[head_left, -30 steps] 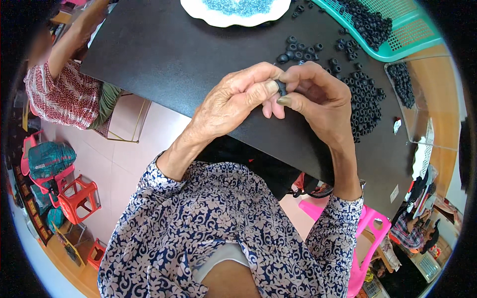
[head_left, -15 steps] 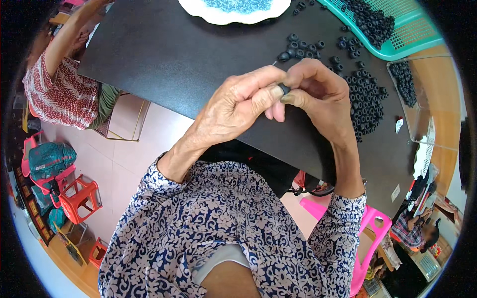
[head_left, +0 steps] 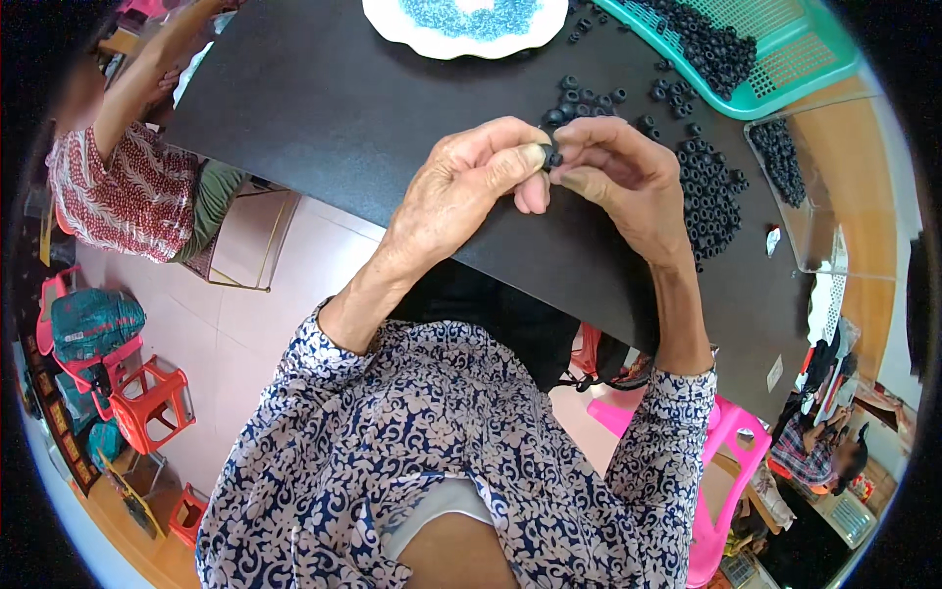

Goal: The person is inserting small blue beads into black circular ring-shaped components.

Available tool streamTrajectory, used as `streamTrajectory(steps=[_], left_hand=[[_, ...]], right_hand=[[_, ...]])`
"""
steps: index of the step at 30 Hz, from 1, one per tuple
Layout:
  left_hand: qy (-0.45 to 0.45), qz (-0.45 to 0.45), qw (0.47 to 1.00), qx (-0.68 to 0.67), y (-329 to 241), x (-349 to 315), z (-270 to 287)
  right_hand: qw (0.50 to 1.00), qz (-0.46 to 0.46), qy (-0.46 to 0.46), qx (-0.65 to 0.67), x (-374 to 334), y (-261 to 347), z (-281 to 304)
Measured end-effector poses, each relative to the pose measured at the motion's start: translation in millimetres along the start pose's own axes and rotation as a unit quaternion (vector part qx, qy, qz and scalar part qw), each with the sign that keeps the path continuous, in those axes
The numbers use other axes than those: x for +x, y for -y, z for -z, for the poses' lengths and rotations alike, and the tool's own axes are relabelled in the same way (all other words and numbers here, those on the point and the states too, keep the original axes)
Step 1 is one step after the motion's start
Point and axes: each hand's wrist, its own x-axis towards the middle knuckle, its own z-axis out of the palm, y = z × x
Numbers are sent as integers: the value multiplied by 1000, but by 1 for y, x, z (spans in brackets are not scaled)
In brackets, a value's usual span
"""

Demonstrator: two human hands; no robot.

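Above the table's near edge, my left hand pinches a small black bead between thumb and forefinger. My right hand is curled around the other side of the bead, with its finger and thumb tips at the bead's right end; the exact contact is partly hidden. Just beyond my fingers lies a small group of black ring-shaped beads. A larger pile of the same beads spreads on the table to the right of my right hand.
A white scalloped plate with blue grains stands at the far side of the dark table. At the far right are a green basket of beads and a clear box. Another person sits left; pink chair right.
Both hands have shifted slightly left and up in the picture. My right finger and thumb have parted a little, and more of the bead shows between my hands.
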Motion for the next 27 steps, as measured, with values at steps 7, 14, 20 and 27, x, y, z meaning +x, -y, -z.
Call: streamTrajectory(steps=[7, 14, 20, 27], left_hand=[[18, 18, 996, 82, -13, 3, -5], [19, -9, 994, 105, -6, 11, -11], [-47, 23, 992, 116, -12, 12, -20], [-37, 27, 988, 149, -5, 11, -22]], right_hand=[[999, -39, 21, -17, 2, -3, 12], [1000, -5, -9, -18, 5, -1, 15], [999, -1, 27, -21, 9, 3, 17], [970, 94, -6, -223, -4, 15, 12]])
